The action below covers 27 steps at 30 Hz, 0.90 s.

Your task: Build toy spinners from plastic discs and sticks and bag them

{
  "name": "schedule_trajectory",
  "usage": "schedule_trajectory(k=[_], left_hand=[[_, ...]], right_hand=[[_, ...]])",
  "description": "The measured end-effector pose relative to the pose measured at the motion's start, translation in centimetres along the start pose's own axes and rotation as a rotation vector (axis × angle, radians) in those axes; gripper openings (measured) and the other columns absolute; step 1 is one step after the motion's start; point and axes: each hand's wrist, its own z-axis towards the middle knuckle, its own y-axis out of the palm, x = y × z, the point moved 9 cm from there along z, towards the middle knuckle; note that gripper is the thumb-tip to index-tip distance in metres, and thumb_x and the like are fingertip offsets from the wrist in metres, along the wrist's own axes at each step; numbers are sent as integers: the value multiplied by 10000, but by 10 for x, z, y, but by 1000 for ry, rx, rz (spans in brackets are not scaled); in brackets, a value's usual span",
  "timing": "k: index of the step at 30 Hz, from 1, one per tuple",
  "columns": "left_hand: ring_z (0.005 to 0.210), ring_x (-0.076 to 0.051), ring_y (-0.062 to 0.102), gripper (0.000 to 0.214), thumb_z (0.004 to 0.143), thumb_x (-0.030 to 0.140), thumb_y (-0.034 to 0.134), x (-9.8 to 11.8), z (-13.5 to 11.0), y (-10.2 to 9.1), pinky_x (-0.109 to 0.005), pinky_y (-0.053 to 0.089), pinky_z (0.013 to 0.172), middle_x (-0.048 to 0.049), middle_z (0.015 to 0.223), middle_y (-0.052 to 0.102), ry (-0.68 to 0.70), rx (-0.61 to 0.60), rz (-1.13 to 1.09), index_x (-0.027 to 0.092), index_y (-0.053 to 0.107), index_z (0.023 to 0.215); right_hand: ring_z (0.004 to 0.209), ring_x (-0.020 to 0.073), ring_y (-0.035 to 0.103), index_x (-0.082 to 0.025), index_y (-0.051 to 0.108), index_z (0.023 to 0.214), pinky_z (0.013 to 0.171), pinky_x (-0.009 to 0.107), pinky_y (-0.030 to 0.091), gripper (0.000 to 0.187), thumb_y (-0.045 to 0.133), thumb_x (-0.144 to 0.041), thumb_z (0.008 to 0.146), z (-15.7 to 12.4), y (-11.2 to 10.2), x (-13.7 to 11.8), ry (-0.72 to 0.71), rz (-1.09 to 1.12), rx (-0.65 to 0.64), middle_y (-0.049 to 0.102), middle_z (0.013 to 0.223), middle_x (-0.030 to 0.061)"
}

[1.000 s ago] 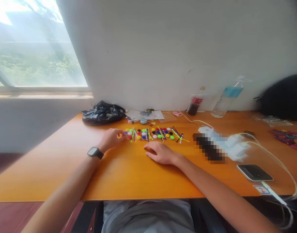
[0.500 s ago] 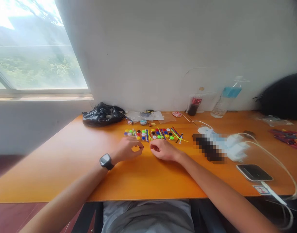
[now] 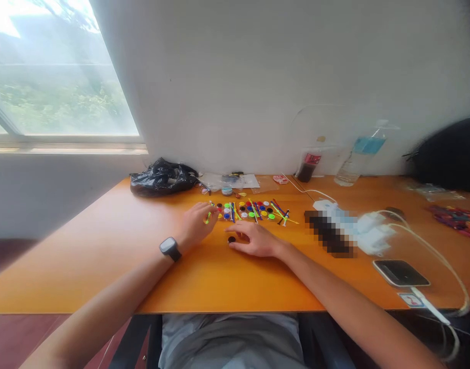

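A spread of small coloured round caps and thin coloured sticks (image 3: 254,210) lies on the orange table (image 3: 104,256). My left hand (image 3: 196,223), with a dark watch on its wrist, rests at the left end of that spread, fingers curled over a green stick (image 3: 208,217). My right hand (image 3: 254,238) lies on the table just in front of the spread, fingers loosely bent, its fingertips against a small dark round cap (image 3: 231,239).
A black plastic bag (image 3: 162,177) sits at the back left by the wall. Two bottles (image 3: 358,156) stand at the back right. White chargers and cables (image 3: 373,230), a phone (image 3: 401,272) and a dark bag (image 3: 450,154) fill the right side.
My left hand moved from the table centre back up to the left end of the spread and now covers a green stick. My right hand now touches a dark cap.
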Motion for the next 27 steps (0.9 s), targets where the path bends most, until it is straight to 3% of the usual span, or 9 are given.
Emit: schedule_trajectory(k=[6, 9, 13, 16, 19, 27], left_hand=[[879, -234, 666, 186, 919, 331, 609, -50, 24, -17, -312, 473, 726, -55, 932, 753, -118, -43, 106, 234, 765, 890], [785, -217, 668, 200, 881, 335, 619, -63, 41, -21, -299, 460, 675, -40, 916, 772, -136, -167, 135, 249, 799, 865], [766, -217, 686, 192, 797, 304, 644, -60, 60, -7, -273, 435, 621, -49, 892, 788, -113, -331, 221, 259, 823, 852], [640, -204, 651, 139, 718, 256, 661, -52, 65, 9, -267, 409, 578, -54, 701, 738, -111, -386, 280, 257, 800, 710], [569, -199, 624, 125, 689, 240, 672, -48, 64, 22, -270, 404, 568, -53, 564, 659, -126, -401, 322, 242, 751, 592], [719, -280, 712, 146, 765, 309, 713, -44, 57, 31, -319, 462, 638, -105, 665, 674, -148, -377, 412, 214, 775, 674]], right_hand=[[874, 182, 644, -212, 747, 1084, 794, 278, 472, 163, 634, -256, 975, 0, 6, 0, -29, -23, -10, 704, 995, 53], [869, 188, 646, -206, 739, 1079, 793, 287, 478, 157, 639, -235, 962, 0, 7, 3, -27, -38, -4, 715, 977, 54], [910, 197, 660, -204, 737, 1068, 832, 300, 489, 154, 633, -213, 955, 0, 7, 2, -42, -37, 1, 732, 1031, 67], [887, 192, 656, -204, 735, 1056, 796, 288, 483, 147, 624, -215, 959, 0, 7, 1, -43, -53, 1, 737, 1011, 62], [862, 188, 647, -207, 732, 1041, 766, 280, 470, 139, 620, -215, 960, -1, 7, 0, -49, -73, 1, 735, 981, 55], [881, 198, 647, -210, 730, 1033, 786, 292, 471, 139, 614, -209, 956, 0, 6, -1, -44, -72, -4, 736, 986, 58]])
